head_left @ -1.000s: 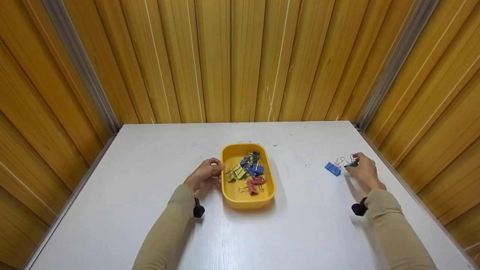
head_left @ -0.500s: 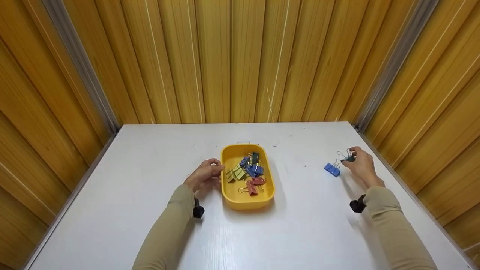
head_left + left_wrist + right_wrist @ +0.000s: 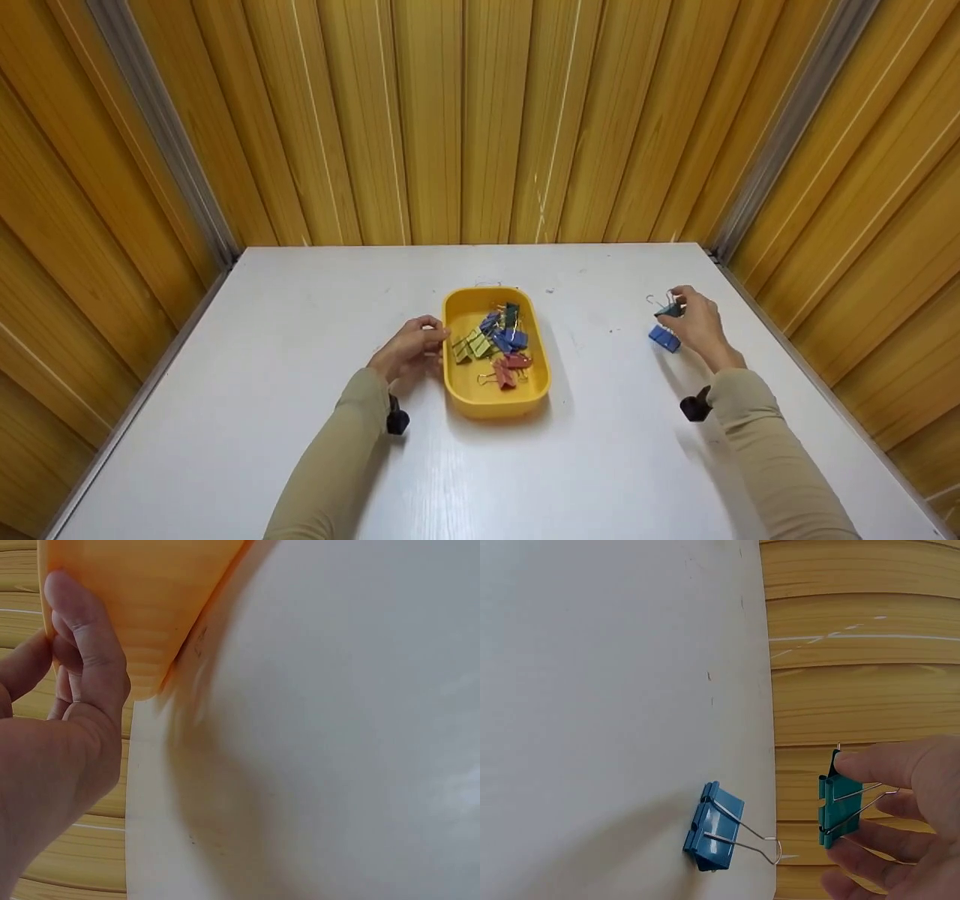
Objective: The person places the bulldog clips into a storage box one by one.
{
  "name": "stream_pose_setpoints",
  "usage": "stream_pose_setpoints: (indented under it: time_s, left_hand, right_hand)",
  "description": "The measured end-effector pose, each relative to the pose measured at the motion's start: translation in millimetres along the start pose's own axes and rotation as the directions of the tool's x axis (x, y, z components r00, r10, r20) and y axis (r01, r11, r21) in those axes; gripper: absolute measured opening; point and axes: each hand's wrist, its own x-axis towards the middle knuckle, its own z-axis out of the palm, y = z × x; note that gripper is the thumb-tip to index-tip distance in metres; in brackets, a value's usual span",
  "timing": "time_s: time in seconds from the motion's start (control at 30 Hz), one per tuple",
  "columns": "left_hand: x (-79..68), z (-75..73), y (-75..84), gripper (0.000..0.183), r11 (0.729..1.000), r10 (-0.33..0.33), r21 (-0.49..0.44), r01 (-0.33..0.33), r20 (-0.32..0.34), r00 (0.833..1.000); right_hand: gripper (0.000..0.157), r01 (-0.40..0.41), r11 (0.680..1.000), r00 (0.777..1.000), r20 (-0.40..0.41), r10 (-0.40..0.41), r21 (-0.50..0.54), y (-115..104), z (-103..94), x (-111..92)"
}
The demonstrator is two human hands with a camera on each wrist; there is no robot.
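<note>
In the head view my left hand (image 3: 412,346) holds the left rim of a yellow plastic bin (image 3: 497,410); the left wrist view shows its fingers against the outer wall (image 3: 161,585). Inside lie several binder clips: yellow-green ones (image 3: 478,345), blue ones (image 3: 514,340), red ones (image 3: 505,375) and a dark green one (image 3: 511,315). At the right, my right hand (image 3: 697,324) pinches a green binder clip (image 3: 843,802) between thumb and fingers, raised above the table. A blue binder clip (image 3: 664,338) lies on the table just below it, wire handles out in the right wrist view.
The white table (image 3: 600,450) is bounded by yellow wood-patterned panels (image 3: 480,120) at the back and both sides. The bin stands near the middle of the table, with the loose blue clip well to its right.
My right hand has lifted the green binder clip from beside the blue one and carried it left, to just above and behind the blue clip. The left hand and bin have stayed put.
</note>
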Motion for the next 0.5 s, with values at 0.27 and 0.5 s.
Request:
stream_pose_setpoints:
  time_s: [0.27,0.5]
  left_hand:
    - [2.6,5.1,1.1,0.014,1.0,-0.007,0.017,0.007,-0.009,1.0]
    - [2.9,7.9,2.0,0.014,1.0,-0.018,0.01,0.018,-0.007,1.0]
  right_hand:
    - [0.056,0.071,0.997,0.997,-0.019,-0.072,-0.008,-16.2,7.9,2.7]
    - [0.054,0.126,0.992,0.992,-0.025,-0.126,-0.002,-28.9,10.5,3.1]
